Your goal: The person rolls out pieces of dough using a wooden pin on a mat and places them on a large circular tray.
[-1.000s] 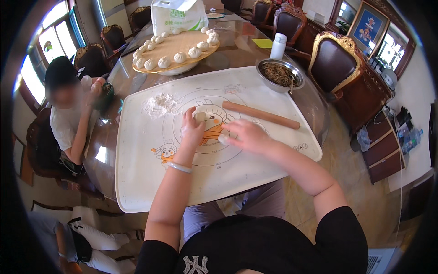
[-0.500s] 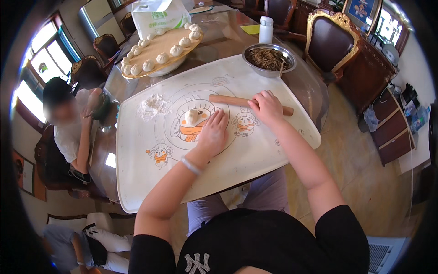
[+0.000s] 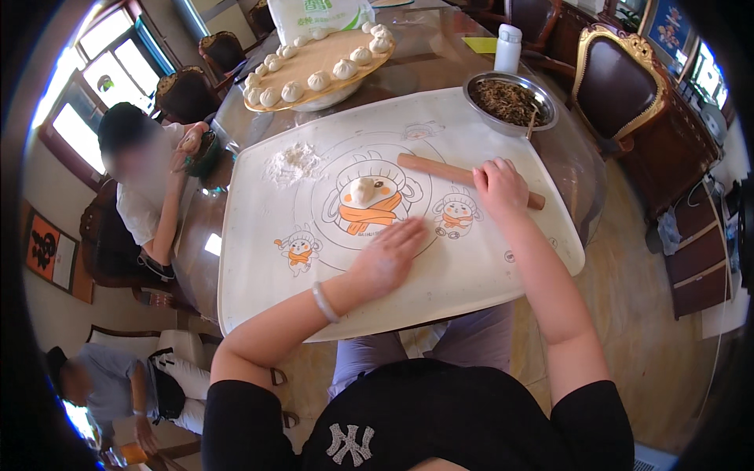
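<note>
On the white mat (image 3: 259, 235) lies a small lump of pale dough (image 3: 363, 191), over the big printed cartoon face. My left hand (image 3: 393, 255) is flat on the mat on the near side of the dough, fingers stretched out and holding nothing. Towards the mat's right side, my right hand (image 3: 503, 186) has its fingers curled over a wooden rolling pin (image 3: 436, 168), which slants from upper left to lower right. A patch of loose flour (image 3: 294, 163) is spread to the left of the dough.
A round board (image 3: 318, 63) ringed with pleated buns (image 3: 344, 70) stands at the far left. Beyond the mat's far right corner are a steel bowl of dark filling (image 3: 506, 102) and a white bottle (image 3: 508, 49). One person (image 3: 145, 180) sits at the table's left; another (image 3: 118, 385) sits farther off.
My left hand has slid nearer to me, away from the dough. My right hand stays on the rolling pin. The whole view has shifted, moving the scene rightward in the picture.
</note>
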{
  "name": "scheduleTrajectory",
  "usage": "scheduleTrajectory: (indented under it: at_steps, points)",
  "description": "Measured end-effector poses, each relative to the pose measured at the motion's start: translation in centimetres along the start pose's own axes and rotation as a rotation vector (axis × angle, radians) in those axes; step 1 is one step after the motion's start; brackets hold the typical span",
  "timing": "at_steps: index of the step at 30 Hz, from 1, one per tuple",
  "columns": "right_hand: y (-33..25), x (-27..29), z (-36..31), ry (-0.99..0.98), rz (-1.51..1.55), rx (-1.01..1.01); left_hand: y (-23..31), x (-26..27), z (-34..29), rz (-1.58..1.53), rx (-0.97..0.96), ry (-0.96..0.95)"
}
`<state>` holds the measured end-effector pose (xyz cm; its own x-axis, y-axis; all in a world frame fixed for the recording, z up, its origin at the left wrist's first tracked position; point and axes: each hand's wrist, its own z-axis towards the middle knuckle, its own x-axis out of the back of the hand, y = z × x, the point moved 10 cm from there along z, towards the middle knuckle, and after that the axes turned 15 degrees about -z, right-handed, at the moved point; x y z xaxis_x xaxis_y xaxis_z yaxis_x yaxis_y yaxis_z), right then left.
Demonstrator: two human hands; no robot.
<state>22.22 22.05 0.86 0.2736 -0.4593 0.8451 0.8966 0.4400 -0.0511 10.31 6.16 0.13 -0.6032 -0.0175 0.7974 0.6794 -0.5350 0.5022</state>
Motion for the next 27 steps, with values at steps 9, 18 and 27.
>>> scheduleTrajectory:
  at_steps: [9,18,27]
  points:
    - [0.1,0.0,0.4,-0.009,0.02,-0.017,-4.8,8.6,-9.3,0.358,0.407,0.209]
    - [-0.3,0.0,0.4,-0.002,0.0,-0.016,-15.0,16.2,-11.2,0.293,0.528,0.512]
    - [0.1,-0.1,0.3,0.008,-0.005,-0.011,-8.9,10.3,-8.1,0.019,0.265,0.297]
